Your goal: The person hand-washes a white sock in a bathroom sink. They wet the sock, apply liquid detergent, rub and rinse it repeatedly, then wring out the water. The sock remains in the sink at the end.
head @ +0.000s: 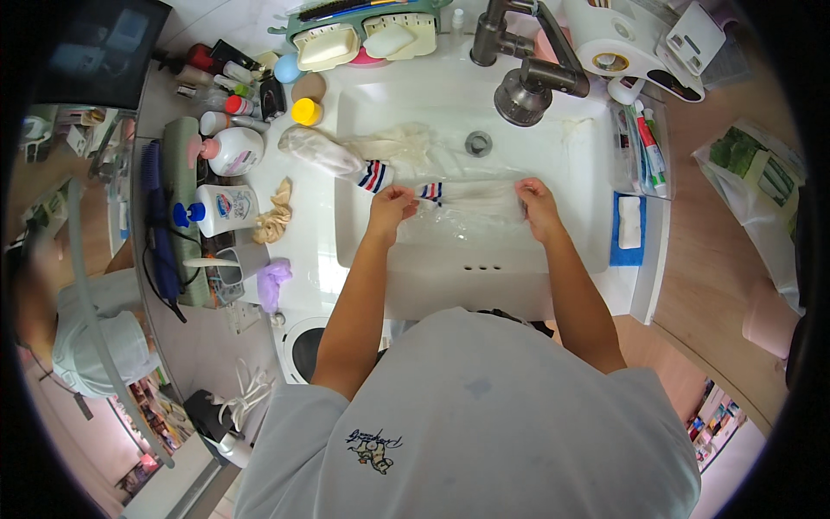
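Observation:
A wet white sock with red and navy stripes at its cuff is stretched between my two hands over the white sink. My left hand pinches the striped cuff end. At the other end, my right hand grips the plain white part between thumb and fingers. A second striped sock lies bunched across the sink's left rim, its cuff hanging into the basin. Pale wet fabric sits behind the held sock, its kind unclear. Shallow water seems to cover the basin floor around the drain.
A dark metal faucet overhangs the back right of the basin. Pump bottles and a yellow-lidded jar crowd the left counter. Soap dishes stand behind. On the right are a toothpaste holder and a white bar on blue sponge.

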Demonstrator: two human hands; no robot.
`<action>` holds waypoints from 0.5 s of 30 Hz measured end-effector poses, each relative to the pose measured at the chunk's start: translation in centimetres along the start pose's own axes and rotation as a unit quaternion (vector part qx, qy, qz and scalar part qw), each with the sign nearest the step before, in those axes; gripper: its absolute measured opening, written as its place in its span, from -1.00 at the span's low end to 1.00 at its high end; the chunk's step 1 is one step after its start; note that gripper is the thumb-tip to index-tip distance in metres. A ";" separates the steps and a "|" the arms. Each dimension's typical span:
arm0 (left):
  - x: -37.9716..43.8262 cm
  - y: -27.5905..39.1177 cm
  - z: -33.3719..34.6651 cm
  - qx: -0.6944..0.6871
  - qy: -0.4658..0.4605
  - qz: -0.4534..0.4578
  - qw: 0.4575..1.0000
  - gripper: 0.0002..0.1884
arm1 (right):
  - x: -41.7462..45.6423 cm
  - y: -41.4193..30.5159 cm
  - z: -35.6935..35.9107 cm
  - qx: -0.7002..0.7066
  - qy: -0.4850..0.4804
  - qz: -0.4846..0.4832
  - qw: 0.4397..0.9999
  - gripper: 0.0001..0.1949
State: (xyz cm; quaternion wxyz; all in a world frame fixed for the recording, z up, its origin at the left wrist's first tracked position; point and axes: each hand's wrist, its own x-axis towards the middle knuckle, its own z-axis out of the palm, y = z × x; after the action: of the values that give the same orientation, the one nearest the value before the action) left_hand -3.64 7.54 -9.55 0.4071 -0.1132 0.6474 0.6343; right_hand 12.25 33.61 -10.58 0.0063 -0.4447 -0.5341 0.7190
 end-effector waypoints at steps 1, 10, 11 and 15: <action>-0.4 0.3 -0.1 -0.102 -0.021 -0.007 0.995 -0.95 | 0.2 0.3 -0.5 0.004 0.001 -0.021 1.000 -0.96; -1.7 1.4 0.7 -0.341 -0.027 0.076 0.936 -0.93 | 1.0 -0.8 -2.3 0.076 0.017 -0.084 0.993 -0.94; -1.3 1.1 0.3 -0.329 -0.045 0.086 0.939 -0.93 | 0.9 -1.1 -2.5 0.073 0.017 -0.087 0.993 -0.94; -0.3 0.2 -1.1 -0.273 -0.068 0.108 0.954 -0.93 | 0.9 -1.4 -2.6 0.073 0.021 -0.091 0.993 -0.91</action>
State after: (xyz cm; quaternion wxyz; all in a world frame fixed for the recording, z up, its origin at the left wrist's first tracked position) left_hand -4.05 6.45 -9.38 0.3329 -0.1059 0.4290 0.8330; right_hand 12.71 36.60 -10.13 0.1153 -0.4077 -0.5180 0.7430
